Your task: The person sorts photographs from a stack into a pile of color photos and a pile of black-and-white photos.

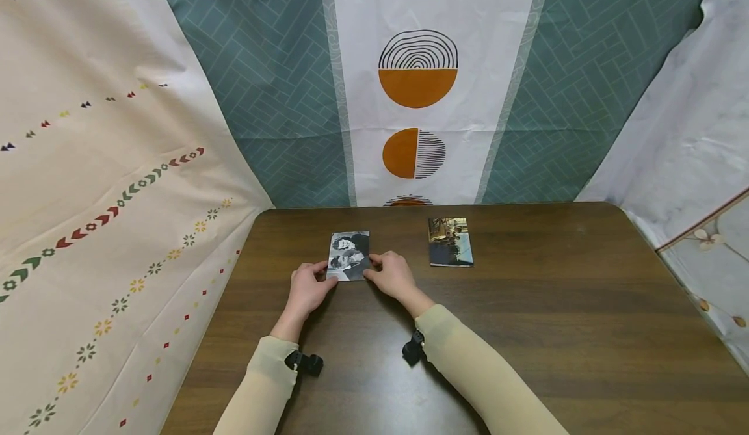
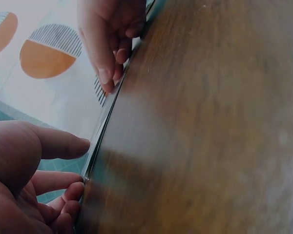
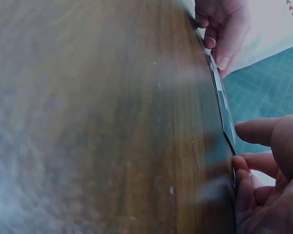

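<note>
A black-and-white photo card (image 1: 349, 257), picturing people, lies near the far side of the brown table, left of its middle. My left hand (image 1: 307, 288) holds it by the left edge, thumb at the near left corner. On the opposite edge, my right hand (image 1: 394, 276) grips it with thumb and fingers. Both wrist views show the card edge-on as a thin strip (image 3: 221, 97) low over the wood, between the two hands; whether it touches the table is hard to tell. To the right lies a colour picture card (image 1: 450, 242), apart from both hands.
The wooden table (image 1: 526, 331) reaches back to a teal and white patterned cloth (image 1: 281, 84) hanging behind it. Pale printed cloths hang along the left (image 1: 117, 181) and right (image 1: 690, 129) sides. A small black camera sits on each wrist.
</note>
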Demonstrator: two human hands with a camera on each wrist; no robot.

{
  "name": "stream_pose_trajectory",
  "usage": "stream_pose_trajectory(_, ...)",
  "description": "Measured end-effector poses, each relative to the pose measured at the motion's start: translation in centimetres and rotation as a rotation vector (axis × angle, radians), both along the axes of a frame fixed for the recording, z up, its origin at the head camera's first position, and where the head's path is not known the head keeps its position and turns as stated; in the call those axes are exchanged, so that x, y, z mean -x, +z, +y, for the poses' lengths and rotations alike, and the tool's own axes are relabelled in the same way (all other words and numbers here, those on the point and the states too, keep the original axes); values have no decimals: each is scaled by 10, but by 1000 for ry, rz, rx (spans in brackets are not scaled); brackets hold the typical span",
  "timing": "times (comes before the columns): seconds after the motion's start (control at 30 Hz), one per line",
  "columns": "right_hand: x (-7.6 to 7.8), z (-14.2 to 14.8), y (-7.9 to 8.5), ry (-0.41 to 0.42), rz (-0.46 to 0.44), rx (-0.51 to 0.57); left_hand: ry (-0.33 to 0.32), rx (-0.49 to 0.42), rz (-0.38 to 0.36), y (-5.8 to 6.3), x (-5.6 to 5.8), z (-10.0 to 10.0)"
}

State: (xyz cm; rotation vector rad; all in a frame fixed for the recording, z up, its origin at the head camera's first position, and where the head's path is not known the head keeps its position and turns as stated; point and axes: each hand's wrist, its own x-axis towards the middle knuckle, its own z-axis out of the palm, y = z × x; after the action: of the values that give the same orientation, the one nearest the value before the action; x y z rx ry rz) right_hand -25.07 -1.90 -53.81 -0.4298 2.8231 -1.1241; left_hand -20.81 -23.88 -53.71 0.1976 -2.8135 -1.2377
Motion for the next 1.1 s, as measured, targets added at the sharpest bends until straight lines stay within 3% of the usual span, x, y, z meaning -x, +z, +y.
stream_pose_trajectory(0.7,-2,8,3,49,-6,81,-15,-105,8,5,-2,-5)
stream_pose_trajectory(0.87,-2,12,6,70,-19,119,9,-162,23,7,-1,-2)
stream_pose_trajectory(1.1,-5,18,9,84,-41,196,40,-166,75,8,0,8)
